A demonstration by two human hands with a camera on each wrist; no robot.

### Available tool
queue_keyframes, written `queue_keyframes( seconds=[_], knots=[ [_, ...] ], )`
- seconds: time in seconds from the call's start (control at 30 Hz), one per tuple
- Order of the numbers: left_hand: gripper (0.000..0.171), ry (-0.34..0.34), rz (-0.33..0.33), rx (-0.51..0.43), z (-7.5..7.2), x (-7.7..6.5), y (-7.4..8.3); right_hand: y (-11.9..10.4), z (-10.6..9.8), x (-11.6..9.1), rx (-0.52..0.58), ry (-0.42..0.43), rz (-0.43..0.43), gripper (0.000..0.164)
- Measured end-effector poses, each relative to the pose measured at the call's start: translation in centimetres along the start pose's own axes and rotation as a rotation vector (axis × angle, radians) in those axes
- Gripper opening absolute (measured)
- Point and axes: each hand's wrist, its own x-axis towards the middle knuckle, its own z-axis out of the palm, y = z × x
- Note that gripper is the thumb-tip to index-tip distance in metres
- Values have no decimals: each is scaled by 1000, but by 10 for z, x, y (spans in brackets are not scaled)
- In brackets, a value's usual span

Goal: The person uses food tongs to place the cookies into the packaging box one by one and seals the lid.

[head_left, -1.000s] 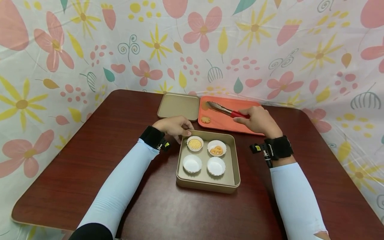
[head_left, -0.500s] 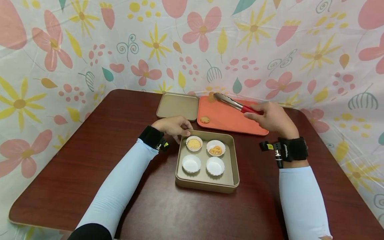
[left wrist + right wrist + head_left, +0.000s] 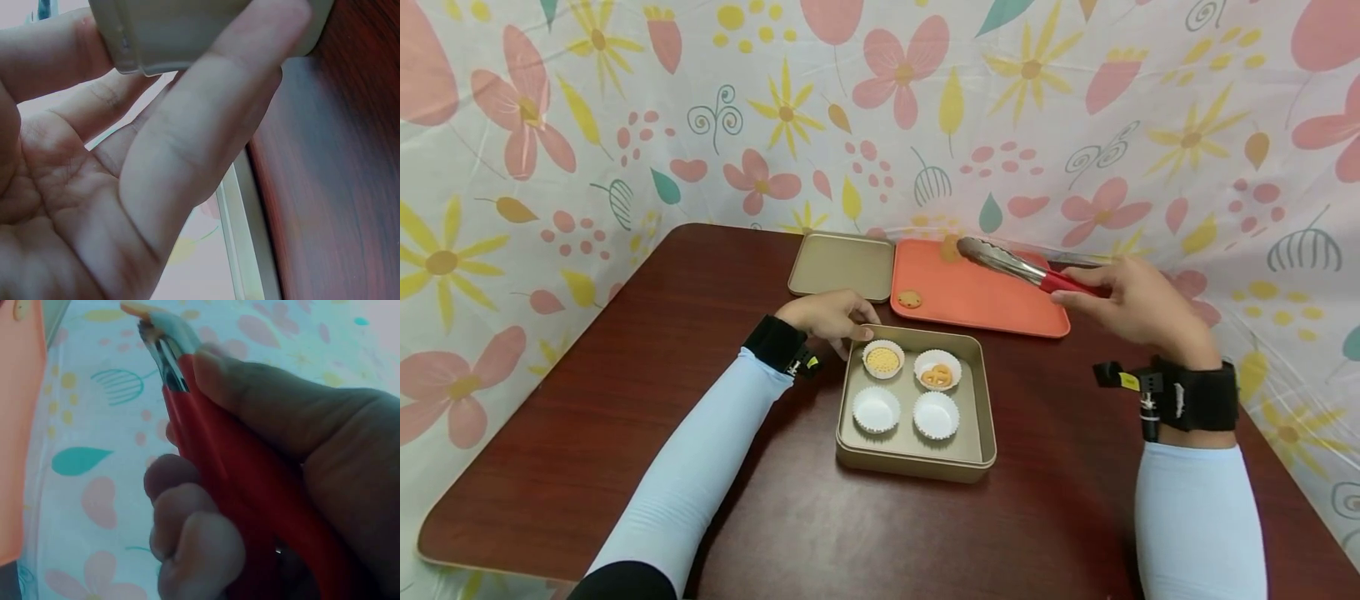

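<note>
My right hand (image 3: 1138, 300) grips the red handles of metal tongs (image 3: 1003, 262), held above the orange tray (image 3: 1000, 304). A round, light-brown cookie (image 3: 951, 247) is pinched in the tips of the tongs. In the right wrist view, thumb and curled fingers wrap the red handles (image 3: 219, 444). My left hand (image 3: 833, 318) holds the far left corner of a gold square tin (image 3: 917, 468), its thumb at the rim. Inside the tin are white paper cups: one with small yellow bits (image 3: 883, 360), another with a pretzel-shaped biscuit (image 3: 937, 377), and two empty cups.
Another round cookie (image 3: 910, 298) lies at the left front of the orange tray. A shallow gold lid (image 3: 842, 267) sits beside that tray at the back of the dark wooden table (image 3: 700, 275). A flower-patterned cloth (image 3: 820, 108) hangs behind the table.
My right hand has drawn back to the right with the tongs, and the cookie in their tips has been lifted off the tray. My left hand stays on the tin.
</note>
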Motion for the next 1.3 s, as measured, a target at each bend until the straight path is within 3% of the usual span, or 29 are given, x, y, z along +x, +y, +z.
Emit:
queue_keyframes(
  seconds=[0.17,0.37,0.67,0.93,1.03,1.13,1.3],
  knots=[
    [26,4,-4,-1,-1,0,-1,2,-9,-22,-20,-19,47,55],
    [26,8,1,10,-4,-2,-2,1,-19,-43,-61,-39,1,51],
    [26,15,-4,26,-6,-6,-5,-7,-28,-55,-98,-124,2,53],
    [24,7,-1,22,-4,-2,-4,-15,-25,-68,-143,-99,-169,44],
    [25,4,-1,24,-3,0,-4,-20,-24,-72,-162,-110,-169,45],
    [26,3,-7,24,-2,0,-3,-26,-22,-76,-157,-154,-115,47],
    [26,2,-3,18,-1,2,-1,-33,-20,-79,-147,-209,-121,48]
  ],
)
